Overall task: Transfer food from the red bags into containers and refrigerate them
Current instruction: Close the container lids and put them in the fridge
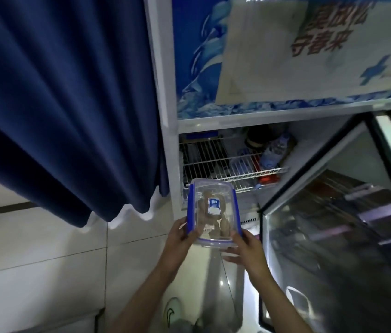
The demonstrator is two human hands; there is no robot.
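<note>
A clear plastic container point(212, 210) with blue clips and a lid label holds brownish food pieces. My left hand point(181, 236) grips its near left corner and my right hand point(244, 248) holds its near right corner from below. The container hovers just in front of the open fridge point(165, 92), level with the white wire shelf point(213, 164). The fridge's glass door point(333, 224) stands swung open to the right.
Bottles and dark items point(269, 150) lie on the right part of the wire shelf. A dark blue curtain point(57, 104) hangs at the left. White floor tiles point(45, 260) lie below, with a shoe point(172, 311) near the bottom.
</note>
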